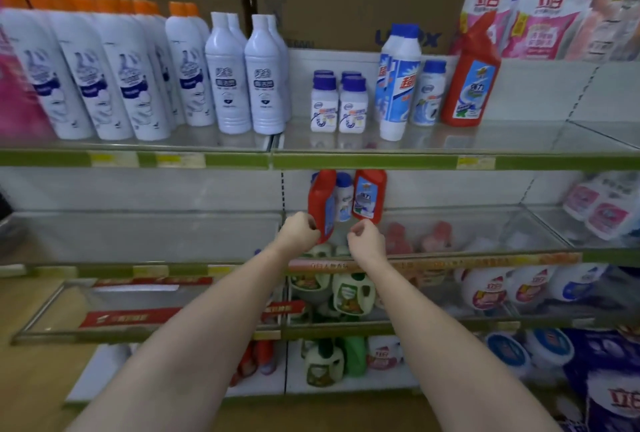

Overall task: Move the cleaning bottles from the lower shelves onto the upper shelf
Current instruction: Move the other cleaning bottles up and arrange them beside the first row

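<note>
Supermarket shelving fills the frame; at centre, left hand (300, 229) grips a red bottle (322, 205) by its base, lifted clear, and right hand (367, 236) pinches another red bottle (369, 194) likewise. Next call, I'd say: raise both onto the upper shelf (519, 141) beside the standing red cleaner (471, 82), upper right

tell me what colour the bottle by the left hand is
Red, with a blue label; the bottle shows best in the head view, at the left hand.

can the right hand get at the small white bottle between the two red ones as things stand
Probably not directly. The right hand already grips a red bottle, and the small white bottle sits behind, wedged beside the other red bottle held by the left hand.
</note>
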Motion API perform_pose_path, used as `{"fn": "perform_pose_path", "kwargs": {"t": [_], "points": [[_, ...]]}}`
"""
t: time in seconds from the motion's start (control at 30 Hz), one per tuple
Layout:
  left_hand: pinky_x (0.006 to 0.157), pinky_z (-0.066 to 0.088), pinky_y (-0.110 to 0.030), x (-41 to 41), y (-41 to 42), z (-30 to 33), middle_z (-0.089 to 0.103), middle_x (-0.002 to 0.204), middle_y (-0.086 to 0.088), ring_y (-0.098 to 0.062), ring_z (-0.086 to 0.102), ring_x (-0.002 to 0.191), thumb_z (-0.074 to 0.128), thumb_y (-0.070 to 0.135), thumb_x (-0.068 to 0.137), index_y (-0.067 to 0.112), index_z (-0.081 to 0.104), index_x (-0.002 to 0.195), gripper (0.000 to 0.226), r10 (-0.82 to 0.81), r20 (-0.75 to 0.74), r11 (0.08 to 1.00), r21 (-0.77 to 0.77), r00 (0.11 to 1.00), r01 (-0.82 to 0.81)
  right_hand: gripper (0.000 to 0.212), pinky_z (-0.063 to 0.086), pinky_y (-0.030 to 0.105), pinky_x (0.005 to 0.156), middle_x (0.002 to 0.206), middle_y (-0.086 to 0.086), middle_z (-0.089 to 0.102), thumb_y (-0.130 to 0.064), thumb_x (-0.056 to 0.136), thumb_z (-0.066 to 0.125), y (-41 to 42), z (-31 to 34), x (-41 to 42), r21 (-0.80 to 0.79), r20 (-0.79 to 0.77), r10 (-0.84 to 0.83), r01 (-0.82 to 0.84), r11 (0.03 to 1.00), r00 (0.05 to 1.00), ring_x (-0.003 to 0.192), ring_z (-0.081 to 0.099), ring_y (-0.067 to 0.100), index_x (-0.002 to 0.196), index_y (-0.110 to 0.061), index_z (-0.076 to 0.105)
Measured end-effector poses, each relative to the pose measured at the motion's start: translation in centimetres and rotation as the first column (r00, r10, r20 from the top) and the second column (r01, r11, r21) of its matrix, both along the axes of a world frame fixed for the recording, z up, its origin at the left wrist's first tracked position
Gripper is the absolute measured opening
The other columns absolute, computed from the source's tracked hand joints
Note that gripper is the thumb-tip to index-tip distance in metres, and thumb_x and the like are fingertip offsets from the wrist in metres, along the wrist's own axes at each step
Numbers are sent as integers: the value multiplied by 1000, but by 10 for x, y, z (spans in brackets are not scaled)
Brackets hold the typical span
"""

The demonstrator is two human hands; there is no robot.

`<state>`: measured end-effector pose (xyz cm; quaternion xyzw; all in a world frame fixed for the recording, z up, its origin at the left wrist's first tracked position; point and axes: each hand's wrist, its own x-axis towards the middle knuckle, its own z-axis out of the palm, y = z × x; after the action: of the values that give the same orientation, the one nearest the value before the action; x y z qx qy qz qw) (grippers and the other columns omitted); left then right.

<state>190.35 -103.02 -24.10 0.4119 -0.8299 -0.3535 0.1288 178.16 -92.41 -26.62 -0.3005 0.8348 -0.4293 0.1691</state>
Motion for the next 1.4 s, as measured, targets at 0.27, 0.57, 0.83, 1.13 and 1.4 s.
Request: {"fn": "perform_pose_path", "kwargs": {"t": [0.27, 0.57, 0.83, 1.13, 1.4], "points": [[72, 54, -35, 14, -14, -15, 70, 83, -15, -27, 66, 76, 55, 6, 91, -2, 69, 92, 16, 69, -27, 998, 14, 997, -69, 5, 47, 33, 82, 100, 1, 61, -12, 97, 54, -23, -5, 7, -3, 16, 28, -28, 1000, 999, 95, 59, 22, 99, -16, 57], [71, 46, -28, -9, -53, -45, 60, 81, 2, -19, 61, 82, 56, 11, 96, 17, 59, 90, 9, 89, -45, 994, 70, 995, -86, 4, 44, 31, 77, 87, -6, 58, -13, 96, 58, -55, -35, -17, 38, 80, 35, -38, 999, 996, 84, 57, 15, 97, -17, 57], [94, 51, -37, -53, -101, -75, 62, 102, 0, -21, 62, 99, 58, 17, 99, 15, 58, 110, 11, 99, -7, 978, 183, 995, -96, 11, 46, 30, 80, 104, -2, 66, -20, 94, 62, -116, -76, -63, 48, 165, 92, -102, 994, 982, 99, 63, 18, 105, -20, 60], [83, 49, -21, -96, -141, -113, 56, 127, -12, -23, 54, 118, 51, -12, 95, -5, 47, 140, 45, 183, -110, 908, 399, 977, -125, 45, 51, 47, 101, 126, 3, 67, -16, 88, 71, -156, -114, -95, -32, 236, 219, -218, 976, 947, 117, 63, 23, 128, -26, 55], [96, 53, -52, -94, -151, -133, 73, 105, -15, -30, 69, 99, 44, -21, 89, 4, 68, 106, 38, 264, -160, 827, 545, 951, -138, 103, 48, 47, 106, 134, 1, 58, 5, 66, 86, -171, -128, -121, 81, 396, 302, -360, 929, 867, 127, 56, 24, 147, -26, 32]]}}
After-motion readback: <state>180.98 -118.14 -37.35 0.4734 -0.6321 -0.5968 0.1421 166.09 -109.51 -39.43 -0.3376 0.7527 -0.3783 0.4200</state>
